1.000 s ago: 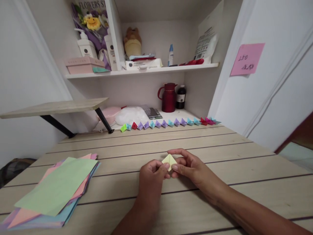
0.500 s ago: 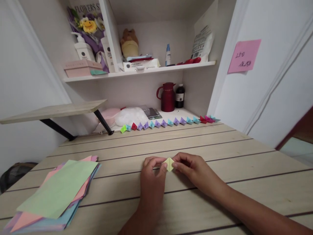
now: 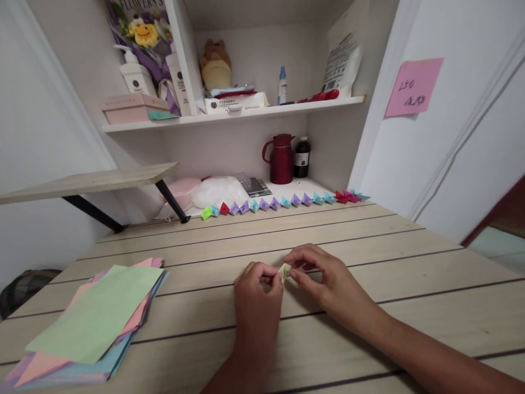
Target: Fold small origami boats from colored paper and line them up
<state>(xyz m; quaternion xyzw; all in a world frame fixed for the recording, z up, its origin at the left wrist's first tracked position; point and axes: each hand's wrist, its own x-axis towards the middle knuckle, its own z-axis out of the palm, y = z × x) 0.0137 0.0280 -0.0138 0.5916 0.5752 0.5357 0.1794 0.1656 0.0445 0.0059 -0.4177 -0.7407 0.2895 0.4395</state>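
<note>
A small piece of folded yellow paper (image 3: 284, 271) is between my two hands, just above the middle of the table. My left hand (image 3: 260, 284) pinches its left side between thumb and forefinger. At its right edge, the thumb and fingertips of my right hand (image 3: 315, 271) close on the paper. Part of the fold is covered by my fingers. Along the table's back edge runs a row of small folded paper pieces (image 3: 264, 204) in purple, blue, red, pink and green.
A stack of coloured paper sheets (image 3: 96, 314) lies at the left, green on top. Behind it rises a small raised shelf (image 3: 90, 180) on black legs. A red jug (image 3: 281, 158) and a dark bottle (image 3: 302, 157) stand at the back, under a loaded white shelf (image 3: 246, 114).
The yellow paper has turned from a flat diamond facing me to a narrower, partly opened shape. My right fingers have shifted up around its top, and the view has tilted slightly.
</note>
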